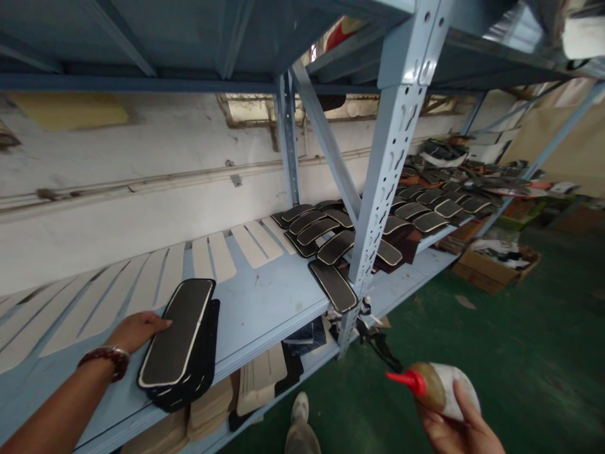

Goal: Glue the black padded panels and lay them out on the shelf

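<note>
My left hand (137,331) rests at the left edge of a stack of black rounded pads (177,334), thumb and fingers closed on its rim. The top pad has a pale line round its border. The stack lies on the blue shelf (265,302), near its front edge. Off to the right, over the green floor, my right hand (456,416) is wrapped round a glue bottle (439,388) with a red nozzle that points left. White strips (146,277) lie in a row behind the stack.
More black pads (307,227) cover the shelf's right part and continue past a blue metal post (387,157). One pad (333,285) juts over the front edge. Beige pieces (262,378) fill the lower shelf. A cardboard box (491,268) stands on the floor.
</note>
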